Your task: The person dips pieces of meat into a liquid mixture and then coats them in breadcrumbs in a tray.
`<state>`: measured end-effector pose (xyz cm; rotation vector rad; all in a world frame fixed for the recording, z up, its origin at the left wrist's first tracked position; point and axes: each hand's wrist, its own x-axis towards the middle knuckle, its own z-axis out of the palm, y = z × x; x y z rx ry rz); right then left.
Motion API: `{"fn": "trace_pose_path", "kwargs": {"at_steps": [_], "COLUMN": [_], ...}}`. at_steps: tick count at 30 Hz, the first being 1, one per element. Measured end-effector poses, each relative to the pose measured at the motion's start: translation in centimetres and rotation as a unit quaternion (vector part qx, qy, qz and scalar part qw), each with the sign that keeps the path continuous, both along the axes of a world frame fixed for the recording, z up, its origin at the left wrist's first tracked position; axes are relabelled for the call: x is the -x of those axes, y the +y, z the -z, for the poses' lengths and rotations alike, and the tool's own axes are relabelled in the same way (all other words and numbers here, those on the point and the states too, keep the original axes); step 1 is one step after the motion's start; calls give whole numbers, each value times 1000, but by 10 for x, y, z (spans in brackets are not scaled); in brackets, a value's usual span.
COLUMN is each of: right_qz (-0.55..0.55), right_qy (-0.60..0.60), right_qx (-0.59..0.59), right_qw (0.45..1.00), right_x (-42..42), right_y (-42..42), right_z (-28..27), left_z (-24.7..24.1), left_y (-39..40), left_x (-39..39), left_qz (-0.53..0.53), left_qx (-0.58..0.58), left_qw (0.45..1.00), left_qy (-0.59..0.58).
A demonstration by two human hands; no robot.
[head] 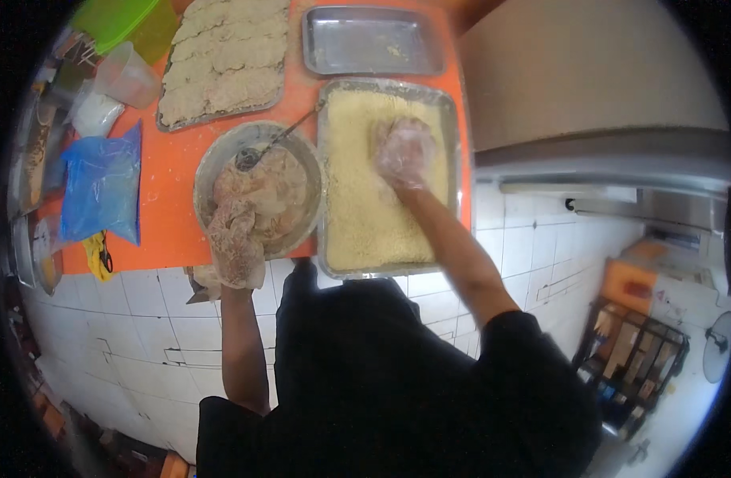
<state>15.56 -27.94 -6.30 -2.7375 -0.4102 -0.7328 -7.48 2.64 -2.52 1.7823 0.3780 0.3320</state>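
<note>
My left hand (237, 245), in a clear plastic glove caked with batter and crumbs, reaches over the near rim of a round metal bowl (309, 146). Its fingers are at pale, wet pieces that look like raw meat (282, 185); whether they grip one is unclear. A ladle (288, 130) leans in the bowl, handle pointing to the far right. On the right, my right hand (406, 149), also gloved, rests on yellow breadcrumbs (371, 233) in a rectangular metal tray (453, 119). Blur and the hand itself hide anything beneath its curled fingers.
Beyond the bowl lies a tray of breaded pieces (225, 60), beside a shallow metal pan (371, 48) with crumb residue. A blue plastic bag (102, 188), a clear measuring jug (129, 74) and a green tub (123, 27) occupy the orange tabletop's (168, 203) left side.
</note>
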Motion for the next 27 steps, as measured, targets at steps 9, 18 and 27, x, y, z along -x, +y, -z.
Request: {"fn": "trace_pose_path", "kwargs": {"at_steps": [9, 18, 27], "right_qz": [-5, -21, -98], "right_qy": [-82, -3, 62], "right_qx": [338, 280, 216], "right_qw": [938, 960, 970], "right_x": [9, 50, 61], "right_y": [3, 10, 14], "right_z": [2, -23, -32], "left_z": [8, 14, 12], "left_y": [-5, -11, -14], "left_x": [-4, -10, 1], "left_qz": [-18, -29, -41], "left_qx": [-28, -33, -29], "left_qw": [999, 999, 998], "left_qy": [-11, -27, -24]}}
